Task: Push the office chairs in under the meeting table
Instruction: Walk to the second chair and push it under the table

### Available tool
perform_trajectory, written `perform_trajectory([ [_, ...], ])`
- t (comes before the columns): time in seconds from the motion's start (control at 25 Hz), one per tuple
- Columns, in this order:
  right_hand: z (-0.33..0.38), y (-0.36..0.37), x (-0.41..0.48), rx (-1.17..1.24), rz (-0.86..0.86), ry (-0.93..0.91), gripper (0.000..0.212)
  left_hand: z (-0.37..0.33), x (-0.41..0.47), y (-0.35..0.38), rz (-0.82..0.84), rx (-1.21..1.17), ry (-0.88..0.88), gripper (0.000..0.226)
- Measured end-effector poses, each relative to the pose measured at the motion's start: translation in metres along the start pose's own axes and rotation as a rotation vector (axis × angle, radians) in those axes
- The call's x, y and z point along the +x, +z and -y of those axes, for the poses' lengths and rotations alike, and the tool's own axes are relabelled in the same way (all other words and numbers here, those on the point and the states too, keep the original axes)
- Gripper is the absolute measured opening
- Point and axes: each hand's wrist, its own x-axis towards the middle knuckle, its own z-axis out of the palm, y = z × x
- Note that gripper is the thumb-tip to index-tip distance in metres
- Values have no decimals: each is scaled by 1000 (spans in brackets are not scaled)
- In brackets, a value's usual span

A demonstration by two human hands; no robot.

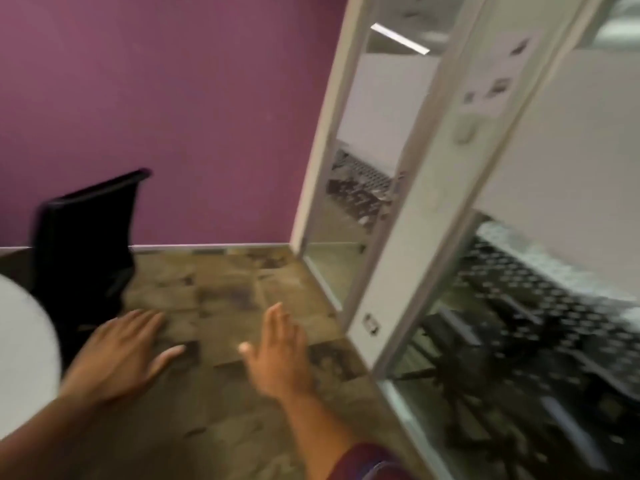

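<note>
Whole view motion-blurred; table (24, 341) cut by left edge; chair (86, 244) base hidden.

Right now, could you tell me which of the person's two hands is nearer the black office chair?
The left hand, spread open just beside the black chair; the right hand hangs over bare carpet toward the glass partition.

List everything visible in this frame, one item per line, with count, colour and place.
office chair: one, black, left, against the table edge, backrest towards the wall
meeting table: one, white, rounded edge, far left, partly cut off
wall: one, purple, behind the chair
floor: brown patterned carpet, centre
glass partition: white frame, right side, blurred reflections
left hand: open, empty, over the floor near the chair
right hand: open, empty, over the floor, centre
</note>
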Motion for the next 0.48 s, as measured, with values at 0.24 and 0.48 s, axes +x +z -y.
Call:
perform_trajectory([
  [0.24, 61, 41, 143, 70, -33, -111, 92, 50, 82, -40, 94, 107, -139, 101],
  [0.48, 92, 74, 259, 98, -5, -206, 93, 105, 156, -13, 155, 132, -244, 105],
])
